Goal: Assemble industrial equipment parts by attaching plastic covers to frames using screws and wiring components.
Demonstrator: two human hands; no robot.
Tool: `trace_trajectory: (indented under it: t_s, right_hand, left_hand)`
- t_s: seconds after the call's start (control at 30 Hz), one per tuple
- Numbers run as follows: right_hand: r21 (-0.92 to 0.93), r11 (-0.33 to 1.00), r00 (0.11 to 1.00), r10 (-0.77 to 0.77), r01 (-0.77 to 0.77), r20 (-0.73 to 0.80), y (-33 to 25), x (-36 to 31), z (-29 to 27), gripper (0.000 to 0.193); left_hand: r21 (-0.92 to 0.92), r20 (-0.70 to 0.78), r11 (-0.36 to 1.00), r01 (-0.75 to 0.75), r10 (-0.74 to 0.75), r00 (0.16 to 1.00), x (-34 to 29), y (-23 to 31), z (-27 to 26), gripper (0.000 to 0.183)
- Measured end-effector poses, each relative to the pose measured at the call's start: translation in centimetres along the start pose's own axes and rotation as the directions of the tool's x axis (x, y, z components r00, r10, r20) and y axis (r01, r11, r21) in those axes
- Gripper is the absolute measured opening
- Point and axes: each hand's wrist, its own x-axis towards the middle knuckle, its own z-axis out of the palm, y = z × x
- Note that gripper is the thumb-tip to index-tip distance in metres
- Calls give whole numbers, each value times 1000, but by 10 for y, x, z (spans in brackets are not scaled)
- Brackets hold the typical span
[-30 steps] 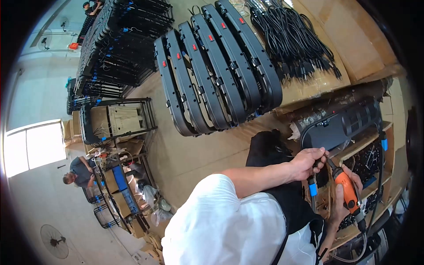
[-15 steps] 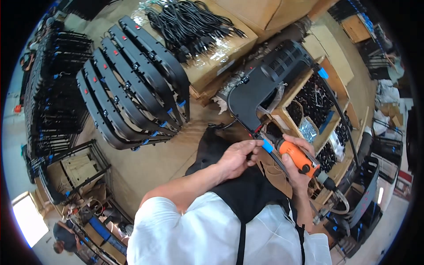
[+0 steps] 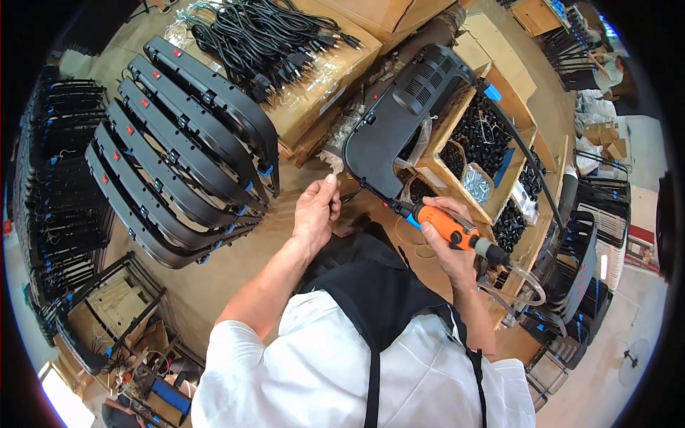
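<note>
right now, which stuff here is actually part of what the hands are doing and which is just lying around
In hand:
- orange power screwdriver, gripped by the right hand
- black curved panel, the driver's tip at its lower edge
- left hand, by the panel's lower corner; what it pinches is too small to tell

Lying about:
- row of black panels
- black power cords on a cardboard box
- wooden tray of small black parts

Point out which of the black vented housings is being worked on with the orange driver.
The lone black housing lying beside the parts boxes; the orange driver touches its lower edge, unlike the stacked row at left.
</note>
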Motion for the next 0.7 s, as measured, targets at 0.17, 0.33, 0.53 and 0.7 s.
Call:
trace_trajectory:
  t_s: [0.17,0.33,0.53,0.7]
  right_hand:
    - [-105,994,999,21,-17,44,-1,17,11,38]
    - [-243,970,979,44,6,199,-18,31,15,29]
    - [-240,970,973,21,35,230,-14,33,12,29]
    - [-247,969,973,54,3,223,-11,31,13,30]
  left_hand:
    - [-73,94,991,110,-103,990,-10,-14,0,22]
    - [49,190,963,264,-269,944,-12,-25,7,26]
    - [28,212,915,402,-398,892,-1,-42,13,29]
    - [19,194,900,435,-430,882,3,-50,19,29]
